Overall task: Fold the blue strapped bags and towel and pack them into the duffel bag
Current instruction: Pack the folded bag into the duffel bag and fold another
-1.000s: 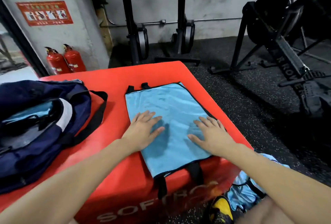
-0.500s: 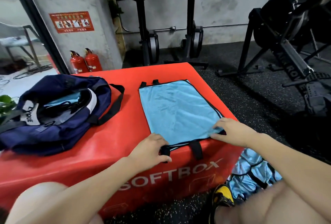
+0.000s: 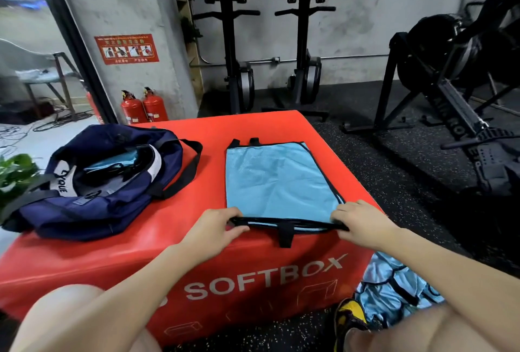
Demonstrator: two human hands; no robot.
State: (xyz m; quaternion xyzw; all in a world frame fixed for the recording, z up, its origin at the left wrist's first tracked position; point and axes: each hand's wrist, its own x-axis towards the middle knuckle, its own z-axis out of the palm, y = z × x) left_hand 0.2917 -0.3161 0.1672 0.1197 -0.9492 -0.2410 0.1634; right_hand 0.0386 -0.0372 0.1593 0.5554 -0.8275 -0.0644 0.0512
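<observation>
A light blue strapped bag [image 3: 277, 180] with black trim lies flat on the red soft box [image 3: 118, 253], its near edge lifted slightly. My left hand [image 3: 216, 225] pinches the near left corner of that edge. My right hand [image 3: 361, 220] pinches the near right corner. One black strap hangs over the box front between my hands. The navy duffel bag [image 3: 112, 182] sits open on the left of the box, with blue fabric showing inside.
More light blue bags [image 3: 394, 287] lie in a heap on the floor at the box's right front corner, beside my yellow shoe [image 3: 350, 313]. Two red fire extinguishers [image 3: 143, 106] stand behind the box. Exercise machines [image 3: 461, 92] occupy the right and back.
My hands slid from pressing flat on the bag back to its near corners, took hold of them and raised the near edge a little. The camera view has pulled back.
</observation>
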